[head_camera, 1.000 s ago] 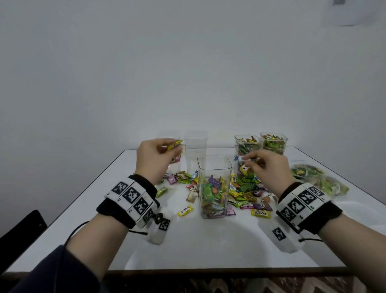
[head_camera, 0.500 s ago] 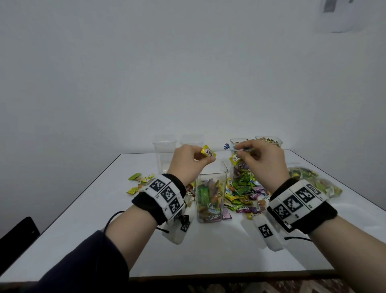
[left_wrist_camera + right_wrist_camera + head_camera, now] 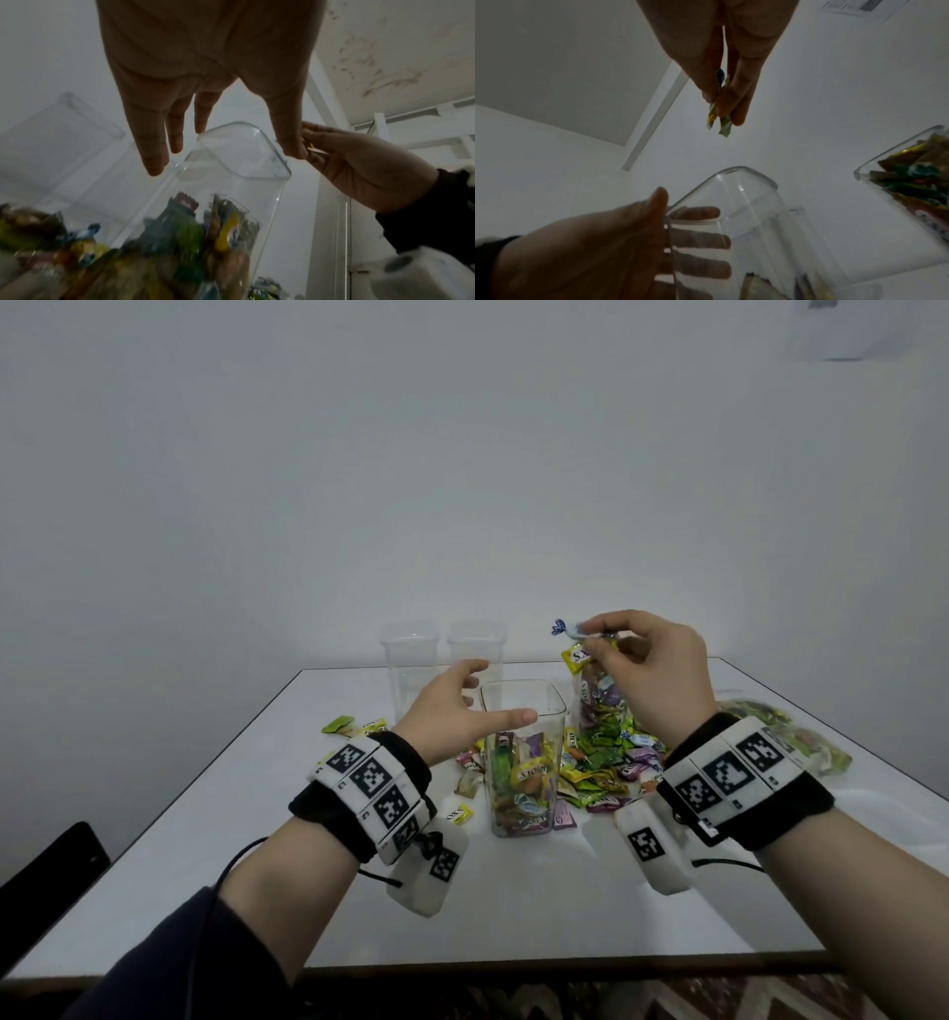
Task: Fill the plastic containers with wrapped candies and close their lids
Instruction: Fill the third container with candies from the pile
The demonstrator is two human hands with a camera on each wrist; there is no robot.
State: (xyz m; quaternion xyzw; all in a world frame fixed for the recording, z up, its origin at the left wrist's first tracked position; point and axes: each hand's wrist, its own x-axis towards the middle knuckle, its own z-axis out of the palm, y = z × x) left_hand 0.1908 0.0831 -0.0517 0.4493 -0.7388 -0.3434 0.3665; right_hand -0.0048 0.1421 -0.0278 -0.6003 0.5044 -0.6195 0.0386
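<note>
A tall clear container (image 3: 524, 683), partly filled with wrapped candies, stands at the table's middle. My left hand (image 3: 494, 695) is empty, with straight spread fingers around the container's top: thumb at the near rim, fingers at its left and far side. The left wrist view shows this hand (image 3: 223, 158) just over the rim (image 3: 257, 162). To the right and higher, my right hand (image 3: 590, 642) pinches a yellow candy (image 3: 576, 658) and a blue-white candy (image 3: 564, 629). In the right wrist view the candies (image 3: 718, 123) hang from its fingertips above the container (image 3: 744, 182).
Two empty clear containers (image 3: 411, 660) (image 3: 477, 649) stand behind the left hand. A candy-filled container (image 3: 595, 706) is half hidden by my right hand. Loose candies (image 3: 601, 762) lie right of the middle container, a few (image 3: 354, 725) to its left. Candy bags (image 3: 791, 737) sit at the right edge.
My left hand brought a yellow candy over the middle container and has let it go; it is now open and empty. The right hand rose with its candies.
</note>
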